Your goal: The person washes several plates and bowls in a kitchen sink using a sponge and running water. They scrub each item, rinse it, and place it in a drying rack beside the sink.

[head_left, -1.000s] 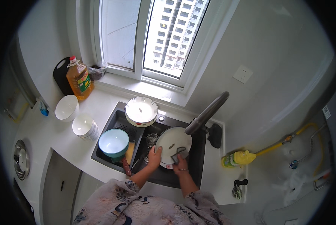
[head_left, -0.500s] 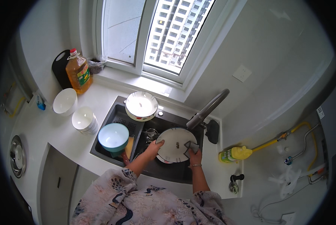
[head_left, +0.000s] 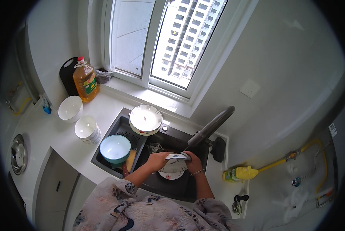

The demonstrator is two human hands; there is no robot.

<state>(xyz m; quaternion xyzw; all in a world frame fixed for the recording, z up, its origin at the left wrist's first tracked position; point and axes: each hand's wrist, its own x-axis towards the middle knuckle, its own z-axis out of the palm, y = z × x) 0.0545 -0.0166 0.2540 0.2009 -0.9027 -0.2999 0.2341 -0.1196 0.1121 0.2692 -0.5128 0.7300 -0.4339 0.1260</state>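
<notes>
Over the dark sink (head_left: 153, 188), I hold a white plate (head_left: 174, 156) tilted steeply, so mostly its rim edge shows. My left hand (head_left: 157, 160) grips its left side with closed fingers. On the other side, my right hand (head_left: 194, 163) is closed on a grey cloth (head_left: 186, 156) pressed against the plate's edge. Beneath them in the basin lies another white plate (head_left: 172, 172) with a patterned rim. The grey faucet (head_left: 209, 129) reaches over just behind my hands. Some shiny metal items (head_left: 155, 148) sit in the basin left of the plate, too small to name.
A light blue bowl (head_left: 115, 148) stands in the side tray (head_left: 97, 158). Stacked patterned dishes (head_left: 145, 118) rest at the sink's back edge. On the left counter are stacked white bowls (head_left: 86, 128), a larger white bowl (head_left: 70, 109) and an oil bottle (head_left: 85, 81). A yellow bottle (head_left: 240, 174) stands right.
The plate has gone from facing up to steeply tilted, showing its edge. Both hands have come closer together around it, and the plate below now shows more.
</notes>
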